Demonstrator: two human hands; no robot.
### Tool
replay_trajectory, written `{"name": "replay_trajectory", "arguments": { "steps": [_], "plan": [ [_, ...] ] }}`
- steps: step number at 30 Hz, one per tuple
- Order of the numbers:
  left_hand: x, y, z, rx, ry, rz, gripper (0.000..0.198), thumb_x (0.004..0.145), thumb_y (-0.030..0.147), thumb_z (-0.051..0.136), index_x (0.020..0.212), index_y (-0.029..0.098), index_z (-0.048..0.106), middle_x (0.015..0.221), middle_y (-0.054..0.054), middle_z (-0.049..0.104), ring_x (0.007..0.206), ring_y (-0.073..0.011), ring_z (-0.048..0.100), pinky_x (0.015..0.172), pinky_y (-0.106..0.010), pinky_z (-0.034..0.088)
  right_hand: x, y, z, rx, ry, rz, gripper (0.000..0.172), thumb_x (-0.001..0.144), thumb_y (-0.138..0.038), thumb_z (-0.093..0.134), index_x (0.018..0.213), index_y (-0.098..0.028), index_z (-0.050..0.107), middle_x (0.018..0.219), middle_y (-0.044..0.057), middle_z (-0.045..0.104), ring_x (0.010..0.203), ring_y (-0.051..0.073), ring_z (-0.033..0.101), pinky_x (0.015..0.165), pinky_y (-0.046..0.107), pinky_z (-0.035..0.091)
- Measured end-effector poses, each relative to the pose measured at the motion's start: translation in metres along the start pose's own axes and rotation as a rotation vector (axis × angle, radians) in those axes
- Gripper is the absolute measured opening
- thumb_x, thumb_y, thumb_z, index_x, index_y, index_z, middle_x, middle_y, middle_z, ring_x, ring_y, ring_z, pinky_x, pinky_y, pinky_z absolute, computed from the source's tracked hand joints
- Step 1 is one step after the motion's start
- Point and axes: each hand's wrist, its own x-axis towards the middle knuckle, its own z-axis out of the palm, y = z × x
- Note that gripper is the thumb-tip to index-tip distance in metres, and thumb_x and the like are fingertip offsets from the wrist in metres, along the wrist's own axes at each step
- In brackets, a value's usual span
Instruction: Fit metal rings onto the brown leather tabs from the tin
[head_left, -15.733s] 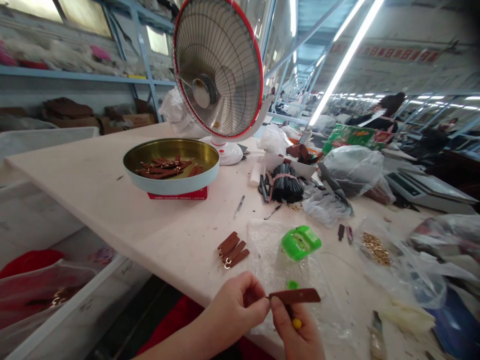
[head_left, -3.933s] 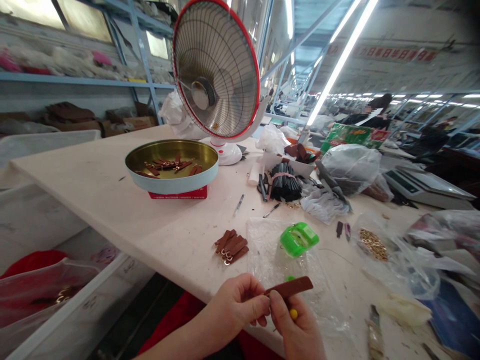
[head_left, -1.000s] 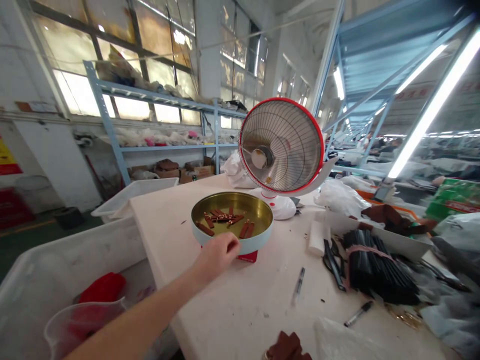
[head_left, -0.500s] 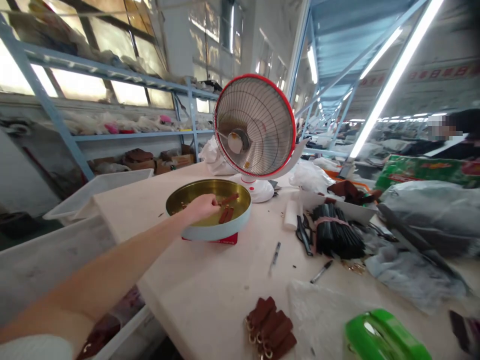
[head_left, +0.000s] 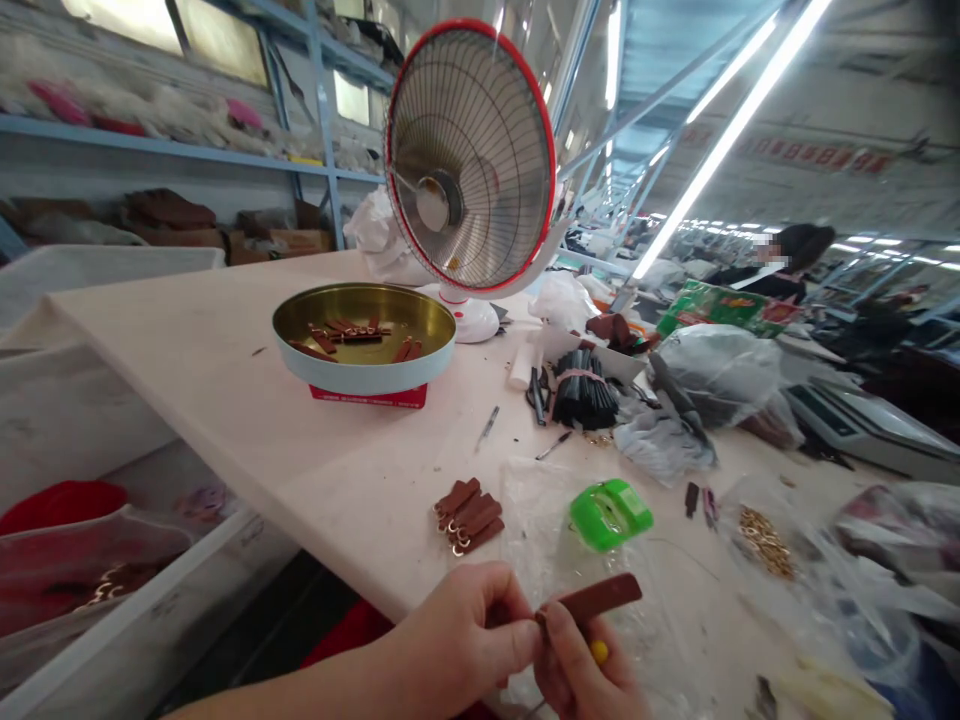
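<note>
My left hand [head_left: 480, 625] is closed, its thumb and finger pinched at the near end of a brown leather strap [head_left: 606, 597]. My right hand [head_left: 581, 665] grips the same strap between thumb and finger. The strap's free end points to the right. A small yellow knob [head_left: 598, 652] shows among the right fingers; what it belongs to is hidden. Just beyond the hands lies a pile of brown leather tabs [head_left: 471, 515] with gold rings. To its right, a bright green plastic object [head_left: 611, 514] rests on a clear plastic bag [head_left: 525, 490].
A round gold-lined tin [head_left: 367, 375] holding more brown pieces stands on a red box [head_left: 367, 397]. Behind it is a red-rimmed heater [head_left: 472, 160]. Pens [head_left: 487, 425], a black strap bundle [head_left: 583, 390] and gold fittings [head_left: 765, 543] lie rightward. White bins [head_left: 150, 620] stand left.
My left hand has come back from the tin, where it held a brown strap, to the table's front. My right hand has come into view. The view has turned downward and right.
</note>
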Motion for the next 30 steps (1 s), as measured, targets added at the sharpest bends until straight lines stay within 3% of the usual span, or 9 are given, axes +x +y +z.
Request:
{"name": "replay_trajectory", "arguments": {
  "steps": [4,7,13,15,18,22,26,30],
  "plan": [
    [-0.002,-0.007,0.013,0.11,0.098,0.087,0.02,0.072,0.029,0.055,0.06,0.017,0.045,0.051,0.005,0.047,0.05,-0.0081,0.041,0.046,-0.019,0.029,0.002,0.016,-0.014,0.037,-0.028,0.064,0.043,0.054,-0.05,0.082,0.063,-0.016,0.056,0.037,-0.007,0.044,0.031,0.005,0.034,0.031,0.015,0.022],
    [-0.004,-0.011,0.018,0.14,0.149,0.075,0.021,0.072,0.031,0.056,0.061,0.017,0.045,0.05,0.005,0.046,0.05,-0.0087,0.042,0.047,-0.019,0.031,0.006,0.02,-0.022,0.036,-0.061,0.056,0.042,0.058,-0.048,0.081,0.067,-0.016,0.055,0.04,-0.008,0.044,0.033,0.005,0.035,0.032,0.015,0.023],
    [-0.014,-0.003,0.012,0.055,-0.113,0.077,0.01,0.075,0.019,0.049,0.076,0.014,0.058,0.069,0.001,0.059,0.063,-0.0094,0.052,0.06,-0.02,0.04,0.002,0.003,-0.032,0.036,-0.216,0.054,0.036,0.068,-0.047,0.075,0.072,-0.017,0.055,0.043,-0.009,0.041,0.037,0.005,0.029,0.035,0.016,0.021],
    [-0.014,-0.002,0.011,0.02,-0.105,0.086,0.006,0.073,0.019,0.055,0.073,0.014,0.057,0.067,0.002,0.059,0.063,-0.009,0.051,0.06,-0.02,0.039,-0.001,-0.002,-0.032,0.052,-0.265,0.108,0.037,0.067,-0.049,0.075,0.069,-0.018,0.054,0.043,-0.01,0.038,0.036,0.004,0.026,0.035,0.016,0.02],
    [-0.009,-0.007,0.013,-0.188,-0.11,0.053,0.021,0.064,0.023,0.068,0.071,0.015,0.05,0.064,0.002,0.06,0.06,-0.0106,0.055,0.059,-0.021,0.04,-0.004,-0.004,-0.029,0.062,-0.299,0.171,0.041,0.062,-0.052,0.076,0.072,-0.017,0.057,0.044,-0.01,0.037,0.035,0.004,0.023,0.034,0.017,0.02],
    [-0.003,-0.015,0.016,-0.356,-0.23,0.029,0.028,0.065,0.026,0.07,0.072,0.017,0.045,0.067,-0.001,0.065,0.065,-0.016,0.062,0.066,-0.028,0.045,-0.006,-0.002,-0.025,0.039,-0.249,0.168,0.042,0.058,-0.051,0.079,0.075,-0.018,0.06,0.046,-0.008,0.042,0.035,0.004,0.027,0.034,0.017,0.023],
    [0.001,-0.02,0.017,-0.149,-0.076,0.073,0.025,0.063,0.027,0.069,0.065,0.015,0.047,0.052,0.006,0.051,0.047,-0.0053,0.043,0.047,-0.018,0.031,-0.011,0.001,-0.019,0.092,-0.073,0.072,0.039,0.055,-0.046,0.082,0.075,-0.019,0.062,0.054,-0.005,0.052,0.042,0.008,0.041,0.038,0.019,0.033],
    [0.004,-0.027,0.022,-0.057,0.072,0.124,0.021,0.065,0.029,0.063,0.062,0.016,0.047,0.051,0.004,0.049,0.046,-0.0052,0.039,0.043,-0.018,0.025,-0.016,0.002,-0.013,0.191,0.048,0.006,0.033,0.056,-0.044,0.083,0.072,-0.022,0.065,0.051,-0.005,0.05,0.043,0.008,0.038,0.037,0.018,0.029]
  ]
}}
